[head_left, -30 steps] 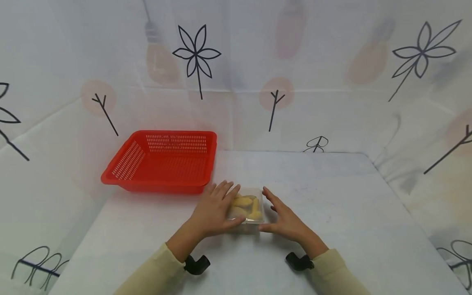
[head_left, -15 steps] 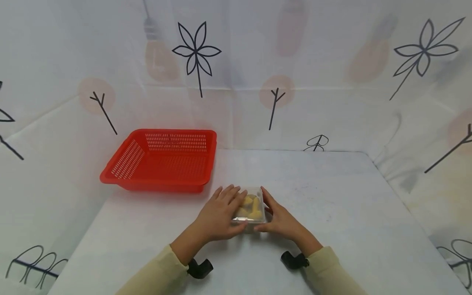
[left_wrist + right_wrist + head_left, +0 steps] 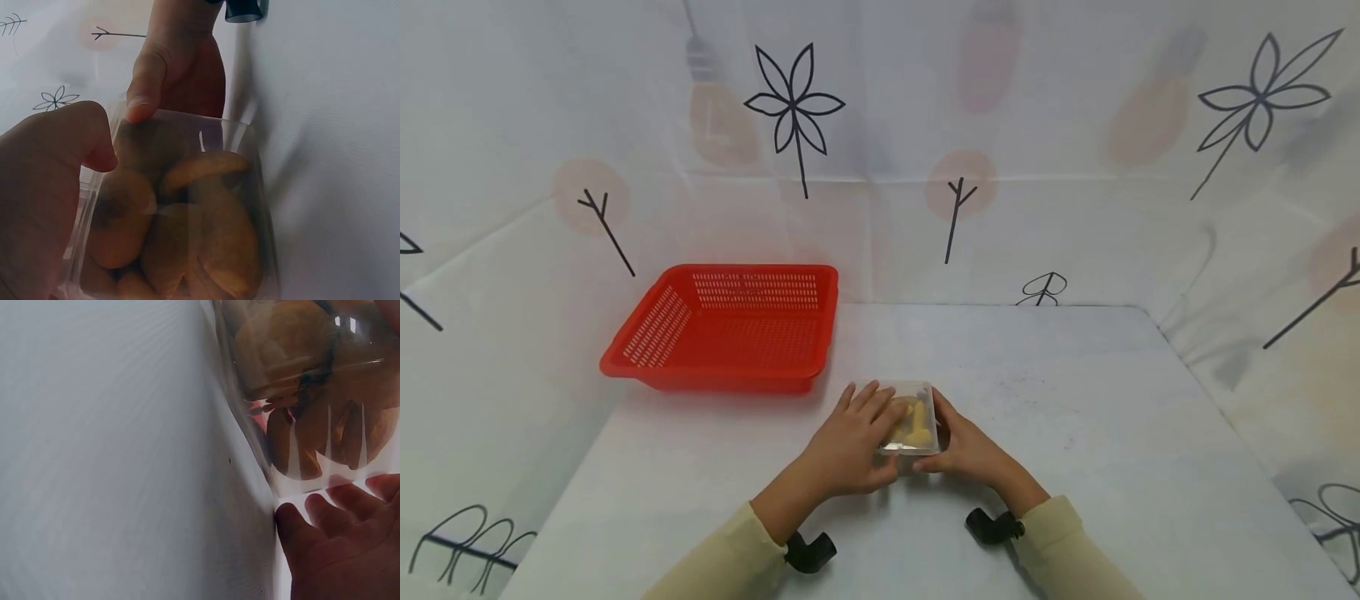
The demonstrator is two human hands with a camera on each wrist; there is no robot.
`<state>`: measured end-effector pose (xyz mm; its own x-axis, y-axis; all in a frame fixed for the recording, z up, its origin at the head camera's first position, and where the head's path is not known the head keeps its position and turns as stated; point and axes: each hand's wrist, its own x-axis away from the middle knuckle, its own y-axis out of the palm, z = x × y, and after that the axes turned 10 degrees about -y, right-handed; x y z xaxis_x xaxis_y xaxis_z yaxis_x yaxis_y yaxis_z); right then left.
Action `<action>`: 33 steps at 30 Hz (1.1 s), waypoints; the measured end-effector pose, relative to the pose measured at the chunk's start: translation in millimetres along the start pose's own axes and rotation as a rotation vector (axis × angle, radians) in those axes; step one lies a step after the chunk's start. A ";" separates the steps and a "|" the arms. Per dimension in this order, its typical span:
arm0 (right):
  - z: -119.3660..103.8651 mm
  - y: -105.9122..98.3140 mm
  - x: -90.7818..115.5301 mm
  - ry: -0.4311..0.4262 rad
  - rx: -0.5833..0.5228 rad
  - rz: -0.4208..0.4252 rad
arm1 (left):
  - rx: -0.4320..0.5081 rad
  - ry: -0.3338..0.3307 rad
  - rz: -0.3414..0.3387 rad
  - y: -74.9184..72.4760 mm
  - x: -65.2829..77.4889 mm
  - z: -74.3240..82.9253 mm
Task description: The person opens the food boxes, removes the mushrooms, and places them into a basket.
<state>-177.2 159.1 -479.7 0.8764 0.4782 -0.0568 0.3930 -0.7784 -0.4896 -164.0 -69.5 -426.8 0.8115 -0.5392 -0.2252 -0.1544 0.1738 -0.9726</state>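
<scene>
A clear plastic box (image 3: 910, 451) stands on the white table in the head view. Inside it are yellowish mushrooms (image 3: 222, 237), their caps and stems showing through the wall in the left wrist view. My left hand (image 3: 850, 446) lies over the box's left part, fingers across the lid and bent thumb at the front edge. From the other side my right hand (image 3: 970, 454) holds the box, thumb at its front corner and fingers along its right side. The right wrist view shows these fingertips (image 3: 325, 515) right at the box's wall.
A red plastic basket (image 3: 760, 342) with slotted walls stands behind and left of the hands. White cloth (image 3: 880, 242) printed with flowers and twigs hangs behind the table (image 3: 1075, 400). Each wrist carries a black camera mount (image 3: 811, 553).
My right hand has come in from the right and closed up to the box. The left hand has slid slightly right and nearer, its thumb bending at the front edge.
</scene>
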 end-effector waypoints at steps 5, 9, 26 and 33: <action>-0.1 -2.3 -2.1 -0.018 -0.028 0.022 | 0.005 0.022 0.005 1.0 -2.5 0.2; 0.5 -5.0 -3.5 -0.054 -0.081 0.037 | -0.004 0.051 0.034 3.3 -5.6 -0.4; 8.0 -7.5 -4.9 -0.088 -0.019 0.096 | -0.154 0.387 0.528 32.5 -13.8 -11.2; 10.2 -7.7 -5.9 -0.109 -0.011 0.100 | -0.193 0.446 0.594 33.8 -14.9 -13.1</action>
<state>-188.3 166.4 -484.5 0.8761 0.4392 -0.1989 0.3093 -0.8285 -0.4668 -188.7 -66.4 -457.0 0.2642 -0.6888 -0.6751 -0.6224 0.4130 -0.6649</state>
